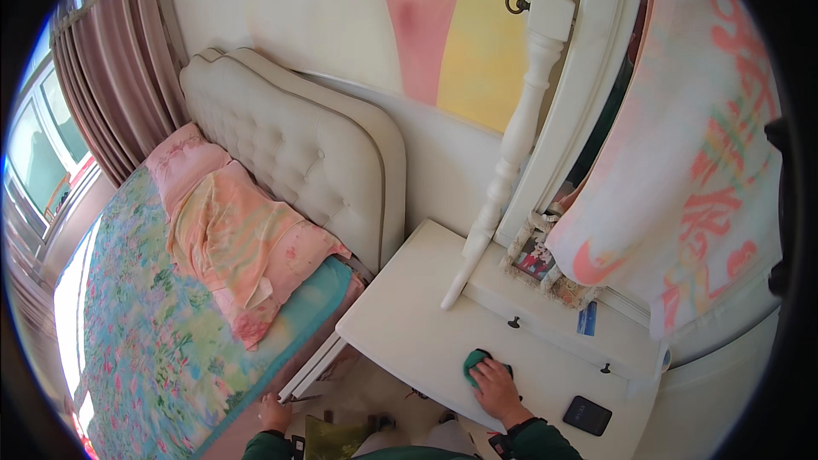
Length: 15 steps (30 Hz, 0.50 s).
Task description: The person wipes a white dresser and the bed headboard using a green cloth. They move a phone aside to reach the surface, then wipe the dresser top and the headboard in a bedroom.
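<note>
My right hand (495,393) presses a dark green cloth (474,365) against the white top of a dressing table (396,306). Its fingers spread over the cloth, which bunches out ahead of them. Low on the left, my left hand (275,414) grips the outer end of a white panel (313,367) that juts from the table's left side. Whether this panel is a door or a drawer side I cannot tell. To the right of my right hand lies a black device (586,415) with writing on its face. Two small dark knobs (514,322) sit on the table's low back drawers.
A towel (639,204) hangs over the mirror frame (575,96). Below it stand a lace-trimmed picture frame (533,259) and a blue card (586,318). A turned white post (511,153) rises at the back. Left is a bed with a tufted headboard (307,147) and pink pillows (300,246).
</note>
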Tool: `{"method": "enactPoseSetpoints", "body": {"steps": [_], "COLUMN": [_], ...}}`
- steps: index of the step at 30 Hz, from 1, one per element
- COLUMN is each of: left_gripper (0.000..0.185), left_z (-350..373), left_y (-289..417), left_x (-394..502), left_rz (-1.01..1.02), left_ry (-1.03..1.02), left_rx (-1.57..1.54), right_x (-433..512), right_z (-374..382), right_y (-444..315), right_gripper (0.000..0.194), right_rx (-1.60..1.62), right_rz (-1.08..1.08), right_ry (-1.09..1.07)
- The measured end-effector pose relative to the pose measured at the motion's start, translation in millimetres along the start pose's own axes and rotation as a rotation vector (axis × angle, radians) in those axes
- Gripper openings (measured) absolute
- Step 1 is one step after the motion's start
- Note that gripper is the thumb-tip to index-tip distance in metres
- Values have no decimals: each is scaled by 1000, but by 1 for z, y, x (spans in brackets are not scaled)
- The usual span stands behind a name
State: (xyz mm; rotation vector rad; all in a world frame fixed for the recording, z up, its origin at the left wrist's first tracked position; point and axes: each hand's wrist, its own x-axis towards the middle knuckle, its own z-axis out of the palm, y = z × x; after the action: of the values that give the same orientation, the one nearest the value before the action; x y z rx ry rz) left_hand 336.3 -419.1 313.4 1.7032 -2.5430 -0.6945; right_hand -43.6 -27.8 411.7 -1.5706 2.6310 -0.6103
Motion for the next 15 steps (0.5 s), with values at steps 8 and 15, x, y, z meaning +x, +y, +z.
{"method": "enactPoseSetpoints", "body": {"steps": [8,15], "left_gripper": [55,47], "left_z": [3,31], "left_y": [-23,-11], "left_x": [32,67], "left_rz": [20,77], "left_ry": [-59,-103], "left_rx": [117,88], "right_x": [62,105], "right_z": [24,51], "right_y": [21,-96], "right_gripper": [44,51], "right_rx": [-189,112], "right_rz": [421,-184], "right_ry": [267,-43]}}
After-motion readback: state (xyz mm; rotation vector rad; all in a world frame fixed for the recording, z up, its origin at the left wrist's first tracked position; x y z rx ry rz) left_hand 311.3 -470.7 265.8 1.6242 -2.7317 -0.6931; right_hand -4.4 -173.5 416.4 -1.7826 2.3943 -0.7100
